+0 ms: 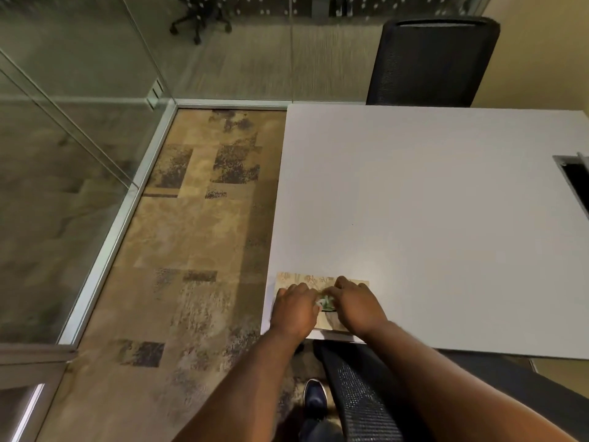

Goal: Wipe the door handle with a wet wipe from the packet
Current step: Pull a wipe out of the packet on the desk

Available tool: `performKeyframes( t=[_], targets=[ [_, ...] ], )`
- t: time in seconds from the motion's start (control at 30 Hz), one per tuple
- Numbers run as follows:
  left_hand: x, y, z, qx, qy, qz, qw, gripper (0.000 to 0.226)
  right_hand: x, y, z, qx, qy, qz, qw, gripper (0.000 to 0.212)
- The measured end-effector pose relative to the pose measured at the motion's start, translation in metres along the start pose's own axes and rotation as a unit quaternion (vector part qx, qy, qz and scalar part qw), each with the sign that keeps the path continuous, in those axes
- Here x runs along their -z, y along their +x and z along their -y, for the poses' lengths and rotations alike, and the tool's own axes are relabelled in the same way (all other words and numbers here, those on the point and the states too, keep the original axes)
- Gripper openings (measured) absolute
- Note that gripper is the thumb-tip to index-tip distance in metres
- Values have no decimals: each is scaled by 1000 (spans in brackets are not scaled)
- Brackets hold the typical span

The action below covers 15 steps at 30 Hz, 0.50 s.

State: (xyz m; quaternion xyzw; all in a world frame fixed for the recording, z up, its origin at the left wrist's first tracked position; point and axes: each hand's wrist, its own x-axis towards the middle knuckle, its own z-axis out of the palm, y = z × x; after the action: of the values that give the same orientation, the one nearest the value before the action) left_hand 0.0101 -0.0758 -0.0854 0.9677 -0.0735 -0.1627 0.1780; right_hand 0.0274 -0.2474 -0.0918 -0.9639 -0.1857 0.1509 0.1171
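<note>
Packet (322, 283) flat at near left table (446, 202) corner. Left hand (294, 309) pins it steady; right hand (357, 306) fingers pinch at green centre flap (325, 303), likely opening.

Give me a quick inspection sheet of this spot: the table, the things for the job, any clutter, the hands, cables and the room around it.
Surface: white table, mostly bare; dark cut-out at its right edge.
Job's things: wet wipe packet lies flat at the table's near left corner; a wipe shows at its opening. Door handle not in view.
Clutter: nothing seen.
Hands: left hand and right hand both rest on the packet, fingers at the opening; grip unclear.
Cables: nothing seen.
Surroundings: black mesh chair beyond the table, another chair near the person, patterned carpet, glass partition on the left.
</note>
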Motion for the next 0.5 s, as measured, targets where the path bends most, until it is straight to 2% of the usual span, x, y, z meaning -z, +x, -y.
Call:
performKeyframes(
  t=[0.1, 0.27, 0.37, 0.5],
  targets=[
    [0, 0, 0, -1, -8, -11, 1000, 20, 1, 0, 0, 0, -7, -33, 999, 12],
    [13, -4, 1, -12, -23, -28, 999, 15, 19, -4, 2, 7, 48, -52, 998, 18],
    [28, -7, -2, -23, -38, -32, 998, 15, 39, -9, 9, 13, 83, -61, 995, 14],
    [46, -15, -5, -13, -108, -29, 994, 6, 60, -15, 19, -9, 172, -57, 983, 12]
  ],
)
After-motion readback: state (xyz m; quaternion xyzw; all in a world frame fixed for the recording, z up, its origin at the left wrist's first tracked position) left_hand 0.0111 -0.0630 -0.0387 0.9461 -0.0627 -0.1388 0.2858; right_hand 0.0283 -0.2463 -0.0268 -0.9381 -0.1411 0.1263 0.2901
